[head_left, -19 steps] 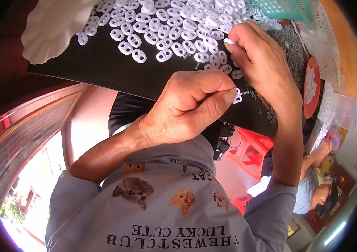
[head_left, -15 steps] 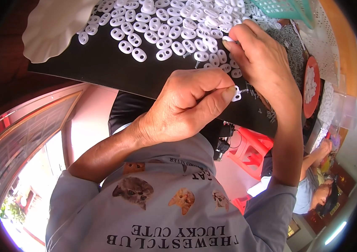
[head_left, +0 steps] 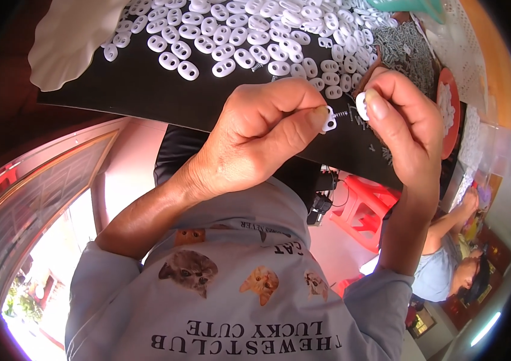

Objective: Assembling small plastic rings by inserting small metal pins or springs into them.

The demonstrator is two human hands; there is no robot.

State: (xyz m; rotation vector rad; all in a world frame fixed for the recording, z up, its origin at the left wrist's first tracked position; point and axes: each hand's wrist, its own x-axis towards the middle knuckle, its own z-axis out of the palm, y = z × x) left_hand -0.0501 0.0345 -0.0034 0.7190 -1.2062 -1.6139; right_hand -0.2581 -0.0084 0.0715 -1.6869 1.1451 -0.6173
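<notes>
Between the thumb and forefinger of my left hand is a small white plastic piece with holes. A small metal spring sticks out of it toward the right. My right hand pinches a white oval two-hole piece, held just right of the spring and apart from it. Beyond both hands, many more white oval two-hole pieces are spread over the black tabletop. A heap of loose springs lies past my right hand.
A wavy-edged cream dish stands at the far left, a teal basket at the far right. A red plate with small white pieces is beside my right hand. Below the table is a red stool. Another person works at the right.
My right hand has come back from the pile toward my left hand, bringing a white oval two-hole piece close to the spring. My left hand has shifted slightly left.
</notes>
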